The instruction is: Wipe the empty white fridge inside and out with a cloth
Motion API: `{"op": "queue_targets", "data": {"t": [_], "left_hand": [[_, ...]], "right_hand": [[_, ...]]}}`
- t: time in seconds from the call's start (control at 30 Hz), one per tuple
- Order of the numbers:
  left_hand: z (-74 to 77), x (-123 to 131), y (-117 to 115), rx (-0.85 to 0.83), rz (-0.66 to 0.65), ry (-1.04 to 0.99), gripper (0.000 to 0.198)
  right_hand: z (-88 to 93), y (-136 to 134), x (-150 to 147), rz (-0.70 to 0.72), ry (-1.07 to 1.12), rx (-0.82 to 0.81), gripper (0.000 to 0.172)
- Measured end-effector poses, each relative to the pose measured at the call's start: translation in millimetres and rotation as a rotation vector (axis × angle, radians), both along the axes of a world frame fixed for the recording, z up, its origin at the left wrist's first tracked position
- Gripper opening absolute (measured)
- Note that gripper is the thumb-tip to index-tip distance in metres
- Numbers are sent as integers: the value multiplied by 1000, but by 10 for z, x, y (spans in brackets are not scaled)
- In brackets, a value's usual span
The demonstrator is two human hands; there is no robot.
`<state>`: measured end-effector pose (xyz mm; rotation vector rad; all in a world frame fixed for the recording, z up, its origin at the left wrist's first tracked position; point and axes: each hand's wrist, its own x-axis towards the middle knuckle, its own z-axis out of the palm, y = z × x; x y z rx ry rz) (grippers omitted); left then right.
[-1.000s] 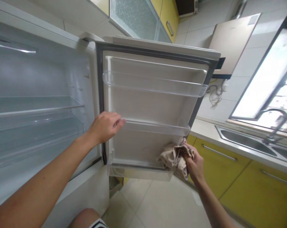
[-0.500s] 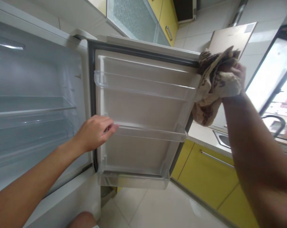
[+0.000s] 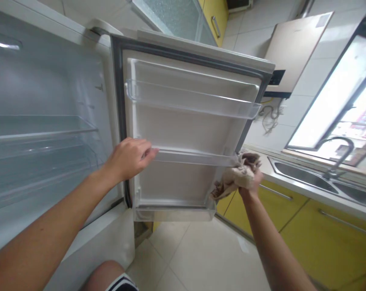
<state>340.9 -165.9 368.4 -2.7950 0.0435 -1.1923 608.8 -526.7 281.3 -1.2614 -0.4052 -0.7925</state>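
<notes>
The fridge door (image 3: 183, 129) stands wide open, with clear plastic shelves across its inner face. My left hand (image 3: 133, 159) is closed on the left end of the middle door shelf (image 3: 195, 157), fingers curled over its rim. In my right hand (image 3: 253, 182) is a bunched beige and brown cloth (image 3: 236, 176). The cloth lies against the door's outer edge, between the middle shelf and the bottom door shelf (image 3: 173, 215). Part of my right hand's fingers is hidden by the cloth.
To the left, the fridge interior (image 3: 40, 89) shows glass shelves. Yellow cabinets (image 3: 292, 230) carry a counter with a steel sink (image 3: 304, 173) and a curved tap (image 3: 343, 153). A water heater (image 3: 295, 52) hangs near the window (image 3: 331, 101). My knee (image 3: 106, 275) is at the bottom.
My right hand has moved down the door's outer edge with the cloth, from the top corner to below the middle shelf. My left hand stays at the middle shelf. The view has shifted slightly.
</notes>
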Motion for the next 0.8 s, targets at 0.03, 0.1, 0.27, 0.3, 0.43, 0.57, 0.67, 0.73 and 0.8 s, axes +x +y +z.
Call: {"op": "queue_targets", "data": {"t": [0.03, 0.1, 0.27, 0.3, 0.43, 0.57, 0.67, 0.73, 0.8], "left_hand": [[-6, 6, 0, 1, 0, -7, 48], [-19, 15, 2, 0, 2, -16, 48], [-29, 26, -17, -6, 27, -10, 49], [-27, 25, -25, -12, 27, -7, 49], [-14, 20, -63, -33, 26, -6, 49], [-10, 9, -77, -32, 39, -4, 49], [-12, -13, -63, -25, 37, 1, 50], [-9, -38, -45, -28, 36, 3, 50], [1, -67, -25, -31, 32, 15, 51]], "right_hand": [[-193, -20, -79, -7, 71, -30, 46], [-528, -49, -257, -39, 179, -95, 42], [-1005, -50, -600, -218, 179, -566, 34], [-1033, -54, -628, -241, 145, -652, 36], [-1052, -102, -683, -320, 14, -859, 44], [-1041, 102, -789, -182, -195, -1027, 48], [-929, 610, -858, 149, -114, -1432, 45], [-831, 1047, -881, 385, 43, -1718, 27], [-780, 1489, -918, 591, 108, -1875, 9]]}}
